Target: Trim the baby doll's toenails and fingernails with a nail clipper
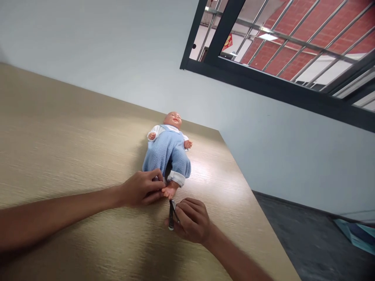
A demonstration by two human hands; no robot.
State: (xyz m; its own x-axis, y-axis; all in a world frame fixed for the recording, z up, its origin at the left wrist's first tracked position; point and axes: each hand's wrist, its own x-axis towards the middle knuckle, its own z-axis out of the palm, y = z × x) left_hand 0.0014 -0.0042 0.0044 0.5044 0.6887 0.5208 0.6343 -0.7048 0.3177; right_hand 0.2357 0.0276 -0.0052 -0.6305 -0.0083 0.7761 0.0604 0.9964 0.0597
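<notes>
A baby doll (166, 150) in blue fleece overalls and a white shirt lies on its back on the table, its head away from me. My left hand (144, 188) is closed at the doll's feet, its fingertips touching the toes of the bare foot (171, 189) on the right. The doll's other foot is hidden behind that hand. In my right hand (191, 219) is a metal nail clipper (171, 218), gripped between thumb and fingers with its lever raised. The clipper's jaws are at the toe tips; whether they touch I cannot tell.
The wooden table (73, 128) runs along a pale wall (102, 47), with its right edge (249, 187) beyond my right hand. A dark-framed window (263, 82) with metal bars is above. Dark floor (299, 234) and a teal item (356, 236) are at the right.
</notes>
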